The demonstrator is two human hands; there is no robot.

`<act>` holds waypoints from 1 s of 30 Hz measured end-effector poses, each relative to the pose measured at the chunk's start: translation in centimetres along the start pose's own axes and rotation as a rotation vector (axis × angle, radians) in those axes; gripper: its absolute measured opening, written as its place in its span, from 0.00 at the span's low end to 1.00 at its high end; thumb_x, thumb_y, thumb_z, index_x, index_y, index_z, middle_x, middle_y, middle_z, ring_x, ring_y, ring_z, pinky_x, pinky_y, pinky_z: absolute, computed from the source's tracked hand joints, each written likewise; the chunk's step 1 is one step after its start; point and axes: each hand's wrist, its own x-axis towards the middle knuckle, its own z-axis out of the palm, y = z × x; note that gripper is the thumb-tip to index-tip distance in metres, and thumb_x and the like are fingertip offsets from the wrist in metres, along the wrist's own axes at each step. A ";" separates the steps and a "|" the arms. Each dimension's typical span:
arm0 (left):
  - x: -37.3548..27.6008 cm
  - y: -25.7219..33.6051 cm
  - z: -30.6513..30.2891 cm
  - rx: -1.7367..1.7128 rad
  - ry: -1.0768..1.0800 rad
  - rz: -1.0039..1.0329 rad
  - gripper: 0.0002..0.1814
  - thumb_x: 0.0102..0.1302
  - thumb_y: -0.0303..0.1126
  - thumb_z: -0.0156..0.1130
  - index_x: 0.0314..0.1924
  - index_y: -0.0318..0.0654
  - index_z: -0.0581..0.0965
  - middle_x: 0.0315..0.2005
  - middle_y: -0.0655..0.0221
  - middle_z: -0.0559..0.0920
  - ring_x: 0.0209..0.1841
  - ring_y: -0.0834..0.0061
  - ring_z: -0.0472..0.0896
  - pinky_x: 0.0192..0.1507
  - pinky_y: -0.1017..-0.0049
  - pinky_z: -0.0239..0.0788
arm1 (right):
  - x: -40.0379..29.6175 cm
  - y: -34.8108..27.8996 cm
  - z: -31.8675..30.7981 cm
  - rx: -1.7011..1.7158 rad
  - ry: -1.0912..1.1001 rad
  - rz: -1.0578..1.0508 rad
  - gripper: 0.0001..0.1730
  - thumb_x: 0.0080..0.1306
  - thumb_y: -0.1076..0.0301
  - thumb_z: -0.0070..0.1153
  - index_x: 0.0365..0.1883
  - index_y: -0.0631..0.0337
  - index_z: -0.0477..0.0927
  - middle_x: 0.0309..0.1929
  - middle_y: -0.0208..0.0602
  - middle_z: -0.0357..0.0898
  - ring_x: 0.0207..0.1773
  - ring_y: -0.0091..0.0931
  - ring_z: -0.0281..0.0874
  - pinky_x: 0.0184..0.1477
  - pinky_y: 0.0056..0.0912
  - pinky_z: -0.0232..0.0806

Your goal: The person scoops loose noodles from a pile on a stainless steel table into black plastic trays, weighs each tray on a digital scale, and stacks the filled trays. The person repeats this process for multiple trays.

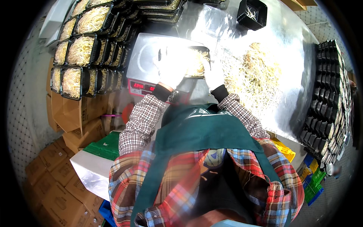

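Note:
A black plastic tray of bean sprouts (196, 63) rests over the right part of a digital scale's metal plate (141, 56), whose red display is lit. My left hand (173, 68), in a white glove, lies at the tray's left side; glare washes out its fingers. My right hand (213, 74), also gloved in white, is against the tray's right edge. Whether either hand grips the tray cannot be made out. To the right, a loose heap of bean sprouts (255, 76) is spread on the metal table (300, 71).
Stacked trays filled with sprouts (80, 49) stand at the left. An open black container (252, 14) holding a few sprouts is at the back. Nested empty black trays (326, 93) line the right edge. Cardboard boxes (59, 198) and a white box with a green lid (93, 170) are lower left.

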 end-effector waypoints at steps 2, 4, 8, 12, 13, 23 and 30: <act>-0.1 -0.4 -0.1 -0.078 0.006 0.016 0.31 0.65 0.47 0.55 0.66 0.46 0.65 0.64 0.61 0.65 0.70 0.56 0.57 0.63 0.44 0.54 | -0.2 0.3 0.6 0.058 0.105 -0.069 0.28 0.69 0.54 0.53 0.59 0.65 0.65 0.47 0.53 0.77 0.48 0.43 0.76 0.51 0.41 0.67; 0.0 -1.1 0.3 -0.148 0.069 0.032 0.31 0.64 0.45 0.57 0.65 0.44 0.66 0.64 0.58 0.66 0.69 0.54 0.58 0.64 0.51 0.57 | -0.2 0.4 0.8 0.075 0.157 -0.115 0.24 0.68 0.57 0.55 0.53 0.66 0.69 0.43 0.50 0.79 0.44 0.40 0.77 0.48 0.38 0.68; 1.5 -4.3 3.9 -0.346 0.432 0.001 0.27 0.65 0.40 0.60 0.60 0.35 0.69 0.58 0.52 0.71 0.63 0.56 0.66 0.59 0.60 0.64 | -0.2 0.6 1.0 0.059 0.165 -0.165 0.23 0.68 0.58 0.56 0.52 0.66 0.70 0.42 0.48 0.79 0.42 0.37 0.78 0.48 0.36 0.69; 2.8 -8.3 4.9 -1.292 -0.009 -0.494 0.17 0.68 0.41 0.60 0.45 0.31 0.79 0.36 0.67 0.83 0.38 0.78 0.79 0.42 0.75 0.72 | 0.4 0.8 1.2 0.060 0.162 -0.146 0.23 0.68 0.59 0.57 0.54 0.66 0.70 0.42 0.46 0.79 0.43 0.34 0.78 0.48 0.35 0.69; 2.8 -8.6 5.2 -1.386 -0.034 -0.527 0.17 0.68 0.41 0.60 0.44 0.32 0.79 0.38 0.67 0.83 0.39 0.78 0.79 0.42 0.75 0.72 | 0.6 0.9 1.3 0.070 0.169 -0.153 0.23 0.67 0.59 0.57 0.54 0.66 0.70 0.43 0.46 0.79 0.43 0.33 0.78 0.48 0.35 0.69; 2.0 -7.1 0.7 -1.720 0.049 -0.354 0.17 0.71 0.33 0.56 0.54 0.31 0.77 0.45 0.67 0.81 0.44 0.79 0.78 0.47 0.78 0.71 | -0.4 0.8 -1.9 0.429 -0.106 -0.067 0.32 0.67 0.59 0.57 0.64 0.70 0.67 0.59 0.50 0.74 0.58 0.32 0.73 0.60 0.32 0.64; 1.8 -3.0 -2.2 -1.642 0.074 -0.338 0.18 0.74 0.31 0.49 0.59 0.31 0.72 0.53 0.64 0.78 0.49 0.74 0.78 0.52 0.75 0.71 | 17.6 -2.0 -8.6 0.774 0.226 -0.216 0.17 0.72 0.66 0.48 0.56 0.63 0.75 0.38 0.23 0.78 0.36 0.14 0.70 0.40 0.20 0.66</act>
